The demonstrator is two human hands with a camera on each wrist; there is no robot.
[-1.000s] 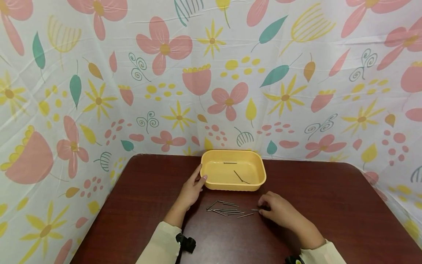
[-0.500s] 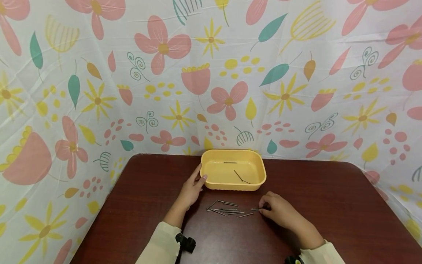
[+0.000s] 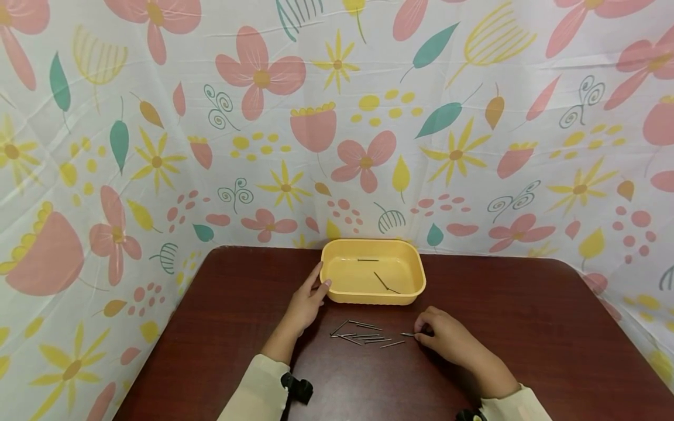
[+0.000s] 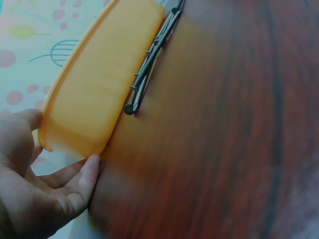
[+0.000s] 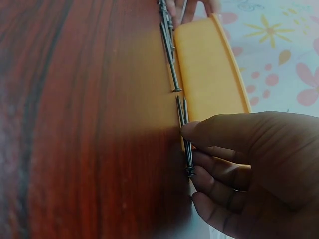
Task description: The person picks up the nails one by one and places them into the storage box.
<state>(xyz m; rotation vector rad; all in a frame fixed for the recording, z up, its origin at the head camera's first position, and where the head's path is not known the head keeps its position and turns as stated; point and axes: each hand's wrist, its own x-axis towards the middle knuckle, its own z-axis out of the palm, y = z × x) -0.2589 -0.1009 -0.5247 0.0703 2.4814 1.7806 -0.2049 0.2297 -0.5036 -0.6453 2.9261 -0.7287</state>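
A yellow plastic tray [image 3: 374, 299] stands at the back of the table. My left hand [image 3: 305, 301] holds its left end, thumb at the front corner and fingers toward the back rim, as the left wrist view also shows. My right hand [image 3: 442, 333], in front of the tray's right corner, pinches a few nails [image 5: 188, 155] between thumb and fingers; their points stick out leftward and their heads sit by the fingers. Between the hands lies a loose group of several nails [image 3: 368, 335]. Inside the tray are a few more nails [image 3: 367, 260].
The dark reddish-brown table [image 3: 253, 275] has rounded far corners. Behind it and on the left hangs a white cloth [image 3: 316, 76] printed with flowers and leaves. A black camera strap [image 3: 297, 388] sits on the left wrist.
In my right hand, the protruding nail points have shifted slightly and look closer together. My left hand, the tray and the loose nails stay where they were.
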